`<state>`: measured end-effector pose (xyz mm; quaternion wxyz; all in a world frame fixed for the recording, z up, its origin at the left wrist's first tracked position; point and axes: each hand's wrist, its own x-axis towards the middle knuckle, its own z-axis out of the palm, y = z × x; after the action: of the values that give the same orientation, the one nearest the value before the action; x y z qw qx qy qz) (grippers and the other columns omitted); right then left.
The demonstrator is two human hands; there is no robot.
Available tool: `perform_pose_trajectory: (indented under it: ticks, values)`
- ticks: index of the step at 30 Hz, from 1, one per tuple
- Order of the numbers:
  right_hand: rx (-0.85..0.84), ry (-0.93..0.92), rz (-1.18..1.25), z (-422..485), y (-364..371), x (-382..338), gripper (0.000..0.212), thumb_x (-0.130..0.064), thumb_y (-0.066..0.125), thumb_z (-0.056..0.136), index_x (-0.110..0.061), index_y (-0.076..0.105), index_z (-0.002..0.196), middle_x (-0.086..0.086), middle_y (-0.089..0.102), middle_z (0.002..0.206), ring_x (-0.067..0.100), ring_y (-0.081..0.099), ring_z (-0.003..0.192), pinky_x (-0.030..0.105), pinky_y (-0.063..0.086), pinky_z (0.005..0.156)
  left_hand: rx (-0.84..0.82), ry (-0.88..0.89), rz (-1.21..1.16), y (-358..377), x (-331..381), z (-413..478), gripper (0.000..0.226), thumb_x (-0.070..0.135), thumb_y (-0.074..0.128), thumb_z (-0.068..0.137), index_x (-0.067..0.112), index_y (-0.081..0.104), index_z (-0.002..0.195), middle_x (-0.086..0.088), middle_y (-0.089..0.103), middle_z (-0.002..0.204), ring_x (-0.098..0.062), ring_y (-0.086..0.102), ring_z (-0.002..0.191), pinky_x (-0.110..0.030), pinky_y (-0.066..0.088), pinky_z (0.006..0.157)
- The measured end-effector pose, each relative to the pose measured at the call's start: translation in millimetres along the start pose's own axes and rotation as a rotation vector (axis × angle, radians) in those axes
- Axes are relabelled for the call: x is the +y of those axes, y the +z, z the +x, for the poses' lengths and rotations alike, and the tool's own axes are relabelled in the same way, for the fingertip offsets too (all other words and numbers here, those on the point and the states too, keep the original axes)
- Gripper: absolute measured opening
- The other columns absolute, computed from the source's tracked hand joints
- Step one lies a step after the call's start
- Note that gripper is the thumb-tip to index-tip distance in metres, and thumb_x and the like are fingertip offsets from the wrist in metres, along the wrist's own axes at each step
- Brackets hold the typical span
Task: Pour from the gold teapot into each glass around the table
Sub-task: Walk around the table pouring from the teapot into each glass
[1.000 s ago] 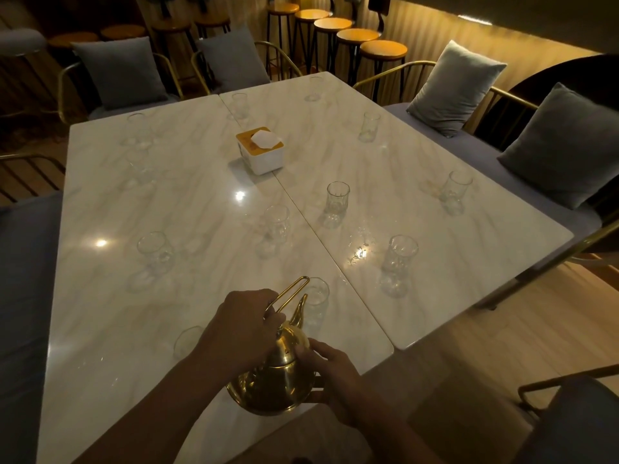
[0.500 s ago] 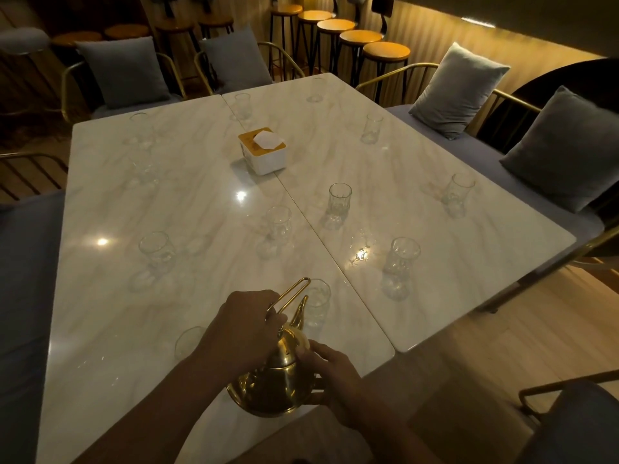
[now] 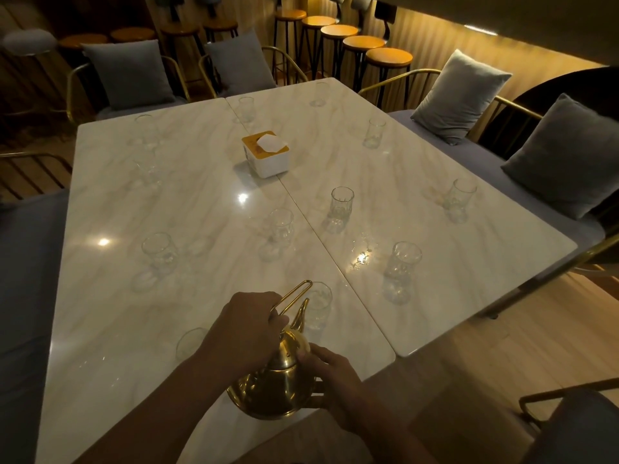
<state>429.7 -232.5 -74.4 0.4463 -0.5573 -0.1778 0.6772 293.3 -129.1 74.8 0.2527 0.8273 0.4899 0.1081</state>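
Note:
A gold teapot (image 3: pixel 278 386) hangs tilted over the near edge of the white marble table (image 3: pixel 201 182), its spout pointing up at a clear glass (image 3: pixel 318 304) just beyond it. My left hand (image 3: pixel 243 326) grips the teapot's thin wire handle. My right hand (image 3: pixel 330 373) steadies the pot, fingers on its lid and right side. Another glass (image 3: pixel 189 343) is half hidden behind my left wrist. Several more empty glasses stand around the table, among them one (image 3: pixel 402 262) to the right and one (image 3: pixel 160 251) to the left.
A white tissue box (image 3: pixel 266 154) with a yellow top sits mid-table at the seam between the two tabletops. Chairs with grey cushions (image 3: pixel 460 95) ring the table, bar stools (image 3: pixel 363 43) stand behind. Wooden floor (image 3: pixel 502 346) lies to the right.
Both hands and the teapot have stayed almost still. The view has shifted slightly.

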Motion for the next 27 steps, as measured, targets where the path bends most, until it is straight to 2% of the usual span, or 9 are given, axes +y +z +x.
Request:
perform_pose_trajectory:
  ticks: [6,11,17,22,25,27]
  values:
    - [0.007,0.003,-0.001,1,0,1,0.057,-0.049,0.08,0.078,-0.03,0.065,0.13,0.007,0.07,0.123,0.032,0.07,0.107,0.051,0.061,0.087,0.009,-0.01,-0.022,0,-2,-2,0.04,0.03,0.063,0.09,0.016,0.06,0.127,0.0,0.07,0.11,-0.013,0.065,0.096,-0.023,0.048,0.085]
    - [0.037,-0.007,-0.005,3,1,2,0.062,-0.042,0.082,0.079,-0.028,0.06,0.135,0.002,0.075,0.115,0.028,0.072,0.103,0.051,0.061,0.087,-0.006,-0.025,-0.026,0,-7,-8,0.04,0.03,0.062,0.09,0.018,0.058,0.127,0.001,0.07,0.107,-0.013,0.065,0.094,-0.023,0.05,0.085]
    - [0.083,-0.034,0.006,4,10,5,0.079,-0.039,0.087,0.074,-0.027,0.052,0.143,0.007,0.069,0.124,0.028,0.071,0.107,0.049,0.061,0.087,-0.016,-0.022,-0.036,-5,-18,-18,0.036,0.03,0.062,0.09,0.019,0.059,0.124,0.003,0.069,0.106,-0.012,0.064,0.094,-0.023,0.051,0.085]
    - [0.115,-0.109,-0.006,-5,25,-3,0.063,-0.039,0.083,0.075,-0.035,0.057,0.132,-0.001,0.069,0.118,0.021,0.072,0.099,0.033,0.062,0.072,0.017,0.043,-0.072,-17,-26,-22,0.031,0.03,0.061,0.091,0.02,0.062,0.12,0.005,0.069,0.098,-0.012,0.063,0.086,-0.023,0.052,0.081]
    - [0.137,-0.163,-0.029,-9,37,-14,0.061,-0.04,0.082,0.073,-0.035,0.059,0.129,0.001,0.069,0.118,0.022,0.072,0.1,0.034,0.062,0.073,0.023,0.1,-0.099,-31,-30,-20,0.031,0.03,0.06,0.091,0.019,0.062,0.12,0.004,0.07,0.099,-0.012,0.064,0.087,-0.024,0.053,0.082]
    - [0.159,-0.206,-0.034,-12,45,-24,0.053,-0.038,0.081,0.073,-0.038,0.061,0.122,0.001,0.07,0.116,0.021,0.073,0.098,0.035,0.062,0.073,0.031,0.137,-0.115,-42,-33,-18,0.03,0.029,0.06,0.091,0.019,0.062,0.12,0.004,0.07,0.099,-0.011,0.064,0.086,-0.022,0.052,0.081]
